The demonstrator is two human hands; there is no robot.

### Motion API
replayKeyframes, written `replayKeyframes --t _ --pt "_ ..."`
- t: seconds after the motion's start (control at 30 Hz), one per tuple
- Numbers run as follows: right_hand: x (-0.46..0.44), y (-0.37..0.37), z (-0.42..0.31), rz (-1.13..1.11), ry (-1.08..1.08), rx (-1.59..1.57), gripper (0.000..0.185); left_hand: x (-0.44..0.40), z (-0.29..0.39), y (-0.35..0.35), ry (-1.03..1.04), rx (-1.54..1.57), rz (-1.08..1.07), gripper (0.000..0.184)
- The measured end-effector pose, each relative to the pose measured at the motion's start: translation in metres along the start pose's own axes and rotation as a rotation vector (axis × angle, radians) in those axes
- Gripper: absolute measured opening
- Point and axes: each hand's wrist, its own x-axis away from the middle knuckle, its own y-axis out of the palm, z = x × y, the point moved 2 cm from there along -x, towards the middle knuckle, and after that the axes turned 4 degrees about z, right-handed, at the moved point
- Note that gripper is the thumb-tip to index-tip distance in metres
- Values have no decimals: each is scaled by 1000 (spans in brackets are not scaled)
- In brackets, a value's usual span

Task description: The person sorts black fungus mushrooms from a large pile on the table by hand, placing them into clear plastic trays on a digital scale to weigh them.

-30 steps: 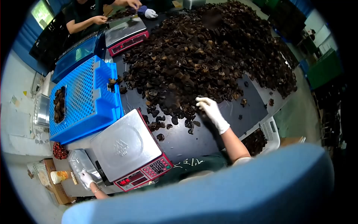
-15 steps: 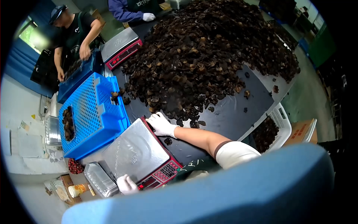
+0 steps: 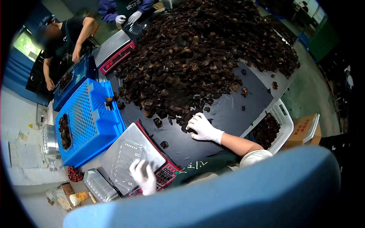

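Note:
A large pile of dark wood ear mushrooms point(image 3: 182, 72) covers much of the black table. At its near edge my right hand point(image 3: 203, 128), in a white glove, curls its fingers round some dark pieces. My left hand point(image 3: 143, 177), gloved too, hovers by the near side of a scale point(image 3: 156, 154) with red trim, fingers bent and apart, nothing seen in them. On that scale's metal plate lies a clear plastic tray point(image 3: 129, 161) close to the left fingers. Single mushroom pieces lie on the table between the scale and the pile.
A blue crate with a perforated blue basket point(image 3: 83, 117) stands left of the scale. Nearby are stacked clear trays point(image 3: 99, 185) and a paper cup point(image 3: 78, 198). A white basket point(image 3: 285, 127) and cardboard box point(image 3: 302, 131) stand right. Two co-workers work beyond, near another scale point(image 3: 114, 53).
My right hand has gone from the scale's far edge rightward to the pile. My left hand has risen and spread its fingers. The clear tray now shows plainly on the scale.

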Motion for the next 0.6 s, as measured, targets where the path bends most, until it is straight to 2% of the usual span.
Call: replayKeyframes --t 0.1,0.17,0.23,0.3,0.33,0.4,0.43,0.5,0.53,0.6 --pt "8 -28 15 137 84 -136 31 -40 34 59 5 87 -90 38" --pt "1 -35 33 299 170 -127 30 -67 38 102 54 38 -156 42" --pt "-10 -34 53 375 303 13 27 -94 29 150 49 5 -177 41" --pt "-21 -25 68 241 343 47 26 -115 15 191 19 -143 -222 46" --pt "-31 -17 73 54 348 -55 28 -120 9 209 -34 -255 -272 49" --pt "-38 3 59 2 287 -32 36 -115 -8 238 -101 -487 -407 59" --pt "-42 3 45 -40 287 23 42 -107 -7 242 -51 -492 -389 57" --pt "-43 18 44 18 318 102 58 -88 -5 245 -64 -365 -473 47" --pt "-41 19 47 18 368 91 57 -74 -2 245 35 -338 -416 40" --pt "-39 24 54 52 426 33 55 -44 3 237 96 -378 -464 39"
